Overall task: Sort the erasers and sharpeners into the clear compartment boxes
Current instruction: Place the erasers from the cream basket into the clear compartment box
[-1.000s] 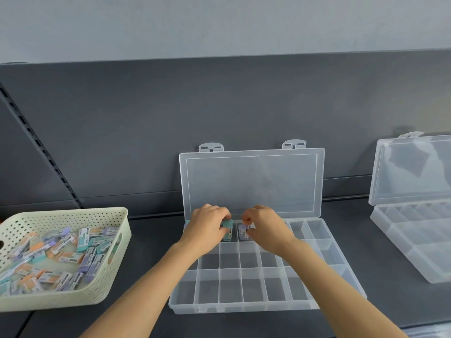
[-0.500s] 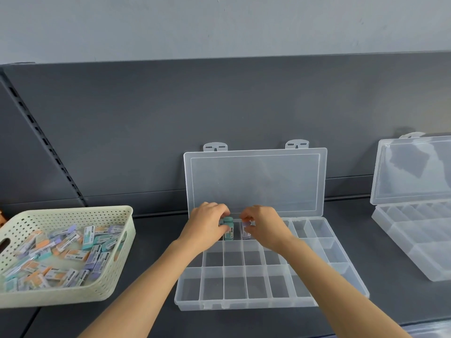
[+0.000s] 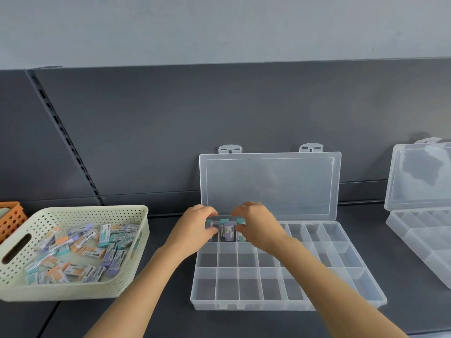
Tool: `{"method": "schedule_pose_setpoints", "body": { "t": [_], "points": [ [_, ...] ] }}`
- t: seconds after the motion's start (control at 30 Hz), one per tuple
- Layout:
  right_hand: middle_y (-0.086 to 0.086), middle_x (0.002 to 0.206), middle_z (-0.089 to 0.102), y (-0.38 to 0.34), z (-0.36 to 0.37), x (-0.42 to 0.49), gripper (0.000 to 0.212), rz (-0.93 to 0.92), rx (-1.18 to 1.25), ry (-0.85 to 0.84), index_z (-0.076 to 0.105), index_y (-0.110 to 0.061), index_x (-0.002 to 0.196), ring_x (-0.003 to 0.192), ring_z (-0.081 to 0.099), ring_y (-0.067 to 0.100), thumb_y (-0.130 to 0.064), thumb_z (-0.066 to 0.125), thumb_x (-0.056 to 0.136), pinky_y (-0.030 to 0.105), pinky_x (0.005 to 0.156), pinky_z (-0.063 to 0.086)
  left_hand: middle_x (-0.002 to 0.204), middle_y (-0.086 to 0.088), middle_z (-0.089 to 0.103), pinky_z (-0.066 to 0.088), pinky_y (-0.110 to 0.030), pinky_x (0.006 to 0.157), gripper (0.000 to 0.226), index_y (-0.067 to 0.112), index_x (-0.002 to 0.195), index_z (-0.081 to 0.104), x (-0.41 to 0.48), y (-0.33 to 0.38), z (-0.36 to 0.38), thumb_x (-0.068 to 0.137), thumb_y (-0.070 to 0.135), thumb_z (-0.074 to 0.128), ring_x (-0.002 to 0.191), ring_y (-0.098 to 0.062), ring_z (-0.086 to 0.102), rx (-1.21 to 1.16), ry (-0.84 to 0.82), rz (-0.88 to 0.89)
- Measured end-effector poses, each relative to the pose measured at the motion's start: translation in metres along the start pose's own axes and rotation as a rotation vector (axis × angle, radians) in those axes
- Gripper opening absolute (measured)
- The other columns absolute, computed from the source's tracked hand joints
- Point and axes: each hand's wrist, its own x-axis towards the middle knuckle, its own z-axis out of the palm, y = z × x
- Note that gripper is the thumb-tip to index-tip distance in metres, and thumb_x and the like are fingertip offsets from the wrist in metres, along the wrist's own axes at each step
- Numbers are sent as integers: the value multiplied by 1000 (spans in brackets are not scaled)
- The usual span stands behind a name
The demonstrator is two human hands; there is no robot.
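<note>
Clear compartment box: centre of the dark shelf, lid raised and leaning on the back panel, with three rows of compartments. Left hand: fingers and thumb curled, pinching a teal-ended eraser at the left end of the far row. Right hand: curled likewise, pinching a second teal-ended eraser in the same row. Purple eraser: upright in the far row between the two hands, just beside a third teal-ended eraser. Cream basket: left of the box, holding a loose pile of wrapped erasers in teal, purple and orange. Orange basket: far left, partly cut off. Second clear box: right edge, lid open.
</note>
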Motion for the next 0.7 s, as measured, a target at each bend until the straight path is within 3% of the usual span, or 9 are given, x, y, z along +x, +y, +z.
{"method": "schedule_pose_setpoints", "body": {
  "t": [0.13, 0.27, 0.4, 0.57, 0.7],
  "points": [
    [9, 108, 58, -11, 13, 3, 21, 12, -188, -15, 65, -10, 109, 103, 50, 28, -14, 54, 91, 34, 84, 43, 121, 6, 56, 48, -23, 87, 33, 20, 120, 58, -6, -8, 0, 88, 21, 64, 105, -9, 54, -14, 29, -14],
    [8, 107, 57, -16, 18, 5, 20, 32, -216, -5, 65, -10, 107, 102, 49, 26, -17, 53, 94, 33, 84, 43, 124, 7, 55, 45, -21, 90, 35, 21, 124, 56, -10, -16, -6, 89, 20, 62, 111, -8, 52, -12, 30, 4],
    [7, 110, 57, -18, 17, 6, 19, 72, -170, -15, 64, -10, 108, 104, 49, 26, -16, 56, 92, 33, 86, 44, 126, 7, 54, 44, -21, 92, 38, 21, 127, 55, -13, -22, -14, 89, 22, 62, 114, -8, 51, -15, 35, 6],
    [4, 129, 53, -41, 6, 5, 42, 137, 19, 38, 54, -16, 128, 116, 49, 24, -23, 65, 88, 33, 96, 47, 125, 10, 53, 43, -25, 95, 39, 23, 126, 55, -22, -32, -31, 89, 22, 63, 116, -7, 49, -28, 76, 28],
    [1, 130, 53, -77, 9, -2, 41, 107, 126, 48, 55, -19, 129, 115, 53, 21, -21, 64, 88, 26, 93, 44, 121, 12, 55, 38, -19, 95, 36, 23, 122, 58, -36, -52, -49, 87, 20, 65, 113, -5, 50, -47, 135, 38]
  ]
}}
